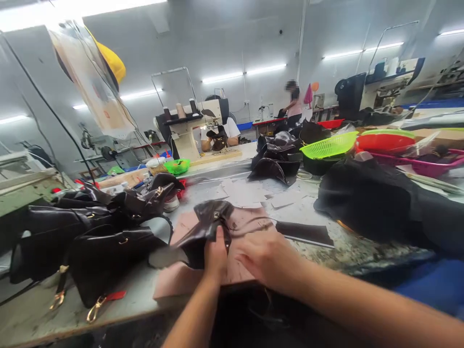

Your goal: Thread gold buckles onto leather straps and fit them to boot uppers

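A dark, glossy leather bag piece [201, 237] with a small metal fitting lies on a pink sheet [177, 282] at the table's front edge. My left hand [216, 256] grips it, thumb pressed on top and the other fingers out of sight. Just right of it, over the pink sheet, my right hand [268, 256] is closed with its fingers curled in. Motion blurs that hand, and whatever its fingers may hold is hidden. A dark flat strip [308, 234] rests beyond my right hand.
Black leather bags [108, 251] with gold clasps crowd the left side. More dark leather pieces [277, 159] are piled beyond the paper scraps [242, 193]. Black material [366, 203] and a lime-green basket [329, 145] lie right. A person works at a sewing machine [192, 128]; another stands farther back.
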The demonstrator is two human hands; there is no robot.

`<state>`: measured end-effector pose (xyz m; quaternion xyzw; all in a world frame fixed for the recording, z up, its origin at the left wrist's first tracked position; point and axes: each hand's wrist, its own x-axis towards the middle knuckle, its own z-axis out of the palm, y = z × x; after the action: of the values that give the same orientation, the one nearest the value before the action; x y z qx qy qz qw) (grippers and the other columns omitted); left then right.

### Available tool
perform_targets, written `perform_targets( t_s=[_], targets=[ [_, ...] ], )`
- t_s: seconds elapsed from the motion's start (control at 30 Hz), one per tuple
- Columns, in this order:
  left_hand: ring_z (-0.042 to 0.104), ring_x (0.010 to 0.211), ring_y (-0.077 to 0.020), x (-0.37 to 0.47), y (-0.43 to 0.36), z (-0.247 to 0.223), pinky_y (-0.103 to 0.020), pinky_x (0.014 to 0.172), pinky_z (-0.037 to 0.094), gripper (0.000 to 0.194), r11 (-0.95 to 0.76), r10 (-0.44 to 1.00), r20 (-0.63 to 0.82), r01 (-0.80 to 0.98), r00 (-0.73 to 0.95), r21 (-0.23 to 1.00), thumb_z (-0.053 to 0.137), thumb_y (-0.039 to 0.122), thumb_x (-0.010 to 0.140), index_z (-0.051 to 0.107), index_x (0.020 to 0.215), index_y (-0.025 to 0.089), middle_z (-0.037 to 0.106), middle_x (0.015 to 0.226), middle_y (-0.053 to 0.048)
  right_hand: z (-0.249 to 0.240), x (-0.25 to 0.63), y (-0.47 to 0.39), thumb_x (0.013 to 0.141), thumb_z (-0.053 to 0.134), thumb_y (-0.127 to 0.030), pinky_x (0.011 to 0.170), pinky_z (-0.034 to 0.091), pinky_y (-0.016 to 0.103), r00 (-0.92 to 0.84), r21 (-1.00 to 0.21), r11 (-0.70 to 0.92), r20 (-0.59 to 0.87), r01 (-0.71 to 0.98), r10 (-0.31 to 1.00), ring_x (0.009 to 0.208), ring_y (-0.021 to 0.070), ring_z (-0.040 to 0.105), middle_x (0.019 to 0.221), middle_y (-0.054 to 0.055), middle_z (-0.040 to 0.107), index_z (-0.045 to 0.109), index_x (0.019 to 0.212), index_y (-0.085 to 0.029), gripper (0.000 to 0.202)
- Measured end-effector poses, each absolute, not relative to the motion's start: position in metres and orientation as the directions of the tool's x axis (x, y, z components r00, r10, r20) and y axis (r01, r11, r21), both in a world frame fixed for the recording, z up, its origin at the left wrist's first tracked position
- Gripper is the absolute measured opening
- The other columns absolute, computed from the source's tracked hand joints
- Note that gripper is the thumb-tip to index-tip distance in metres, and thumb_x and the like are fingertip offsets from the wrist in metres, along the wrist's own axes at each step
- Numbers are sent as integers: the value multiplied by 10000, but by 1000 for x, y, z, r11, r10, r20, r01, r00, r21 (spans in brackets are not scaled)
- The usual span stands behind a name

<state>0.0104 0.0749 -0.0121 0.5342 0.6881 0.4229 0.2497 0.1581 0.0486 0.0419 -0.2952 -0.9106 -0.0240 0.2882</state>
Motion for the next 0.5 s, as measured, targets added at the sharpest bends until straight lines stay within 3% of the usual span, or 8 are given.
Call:
perform_targets(
  t_s=[0.03, 0.1, 0.13, 0.2, 0.27, 0.33, 0.4, 0.5],
  targets=[
    [595, 1013, -277, 12, 67, -8, -389, 798, 496, 581, 89, 928, 89, 446, -362, 891, 136, 406, 919, 595, 1042, 72, 638, 1059, -190, 29, 158, 50, 785, 574, -236, 706, 478, 332, -575, -284, 737, 479, 614, 663, 822, 217, 614, 972, 121, 658, 573, 1085, -108, 327],
    [646, 897, -248, 17, 49, 2, -342, 723, 529, 548, 90, 918, 17, 248, -396, 965, 202, 424, 915, 609, 1032, 77, 663, 1013, -168, 2, 154, 55, 699, 648, -277, 878, 459, 388, -534, -478, 659, 389, 580, 751, 1122, 278, 503, 1281, 201, 478, 333, 1334, -44, 746],
    [661, 834, -241, 20, 40, 8, -325, 690, 537, 438, 79, 925, -88, -38, -369, 996, 354, 408, 882, 632, 999, 91, 681, 971, -149, -8, 151, 56, 698, 635, -275, 932, 435, 401, -516, -546, 641, 386, 540, 764, 1205, 278, 428, 1365, 201, 373, 209, 1390, -47, 844],
    [670, 737, -211, 25, 22, 21, -278, 637, 542, 266, 45, 947, -182, -453, -263, 890, 532, 302, 795, 681, 904, 110, 706, 884, -118, -21, 144, 56, 740, 536, -213, 990, 394, 417, -504, -579, 686, 473, 440, 723, 1284, 256, 321, 1430, 170, 260, 75, 1425, -82, 836],
    [670, 720, -188, 27, 11, 34, -234, 613, 543, 173, 11, 952, -208, -656, -223, 755, 573, 201, 752, 709, 822, 120, 714, 848, -106, -24, 137, 54, 743, 420, -125, 985, 395, 442, -448, -498, 764, 619, 411, 645, 1280, 256, 329, 1425, 153, 280, 65, 1433, -114, 776],
    [672, 735, -172, 27, 5, 43, -208, 617, 547, 158, 21, 937, -266, -722, -227, 691, 564, 114, 747, 720, 758, 137, 719, 826, -90, -22, 134, 53, 710, 388, -100, 892, 466, 455, -377, -378, 788, 723, 485, 579, 1167, 296, 470, 1338, 190, 414, 118, 1429, -92, 768],
    [674, 740, -166, 27, 2, 46, -207, 621, 556, 210, 61, 915, -338, -754, -219, 653, 540, 55, 759, 724, 734, 152, 721, 828, -78, -19, 133, 55, 705, 379, -102, 674, 547, 419, -319, -313, 742, 755, 593, 573, 841, 296, 637, 1050, 211, 625, 183, 1412, -41, 736],
    [673, 809, -183, 25, 2, 45, -236, 673, 567, 268, 63, 923, -340, -800, -180, 596, 482, 59, 813, 729, 800, 163, 713, 908, -88, -20, 134, 59, 721, 320, -68, 426, 499, 352, -308, -279, 688, 739, 669, 599, 441, 235, 568, 580, 116, 635, 279, 1373, 13, 658]
  ],
)
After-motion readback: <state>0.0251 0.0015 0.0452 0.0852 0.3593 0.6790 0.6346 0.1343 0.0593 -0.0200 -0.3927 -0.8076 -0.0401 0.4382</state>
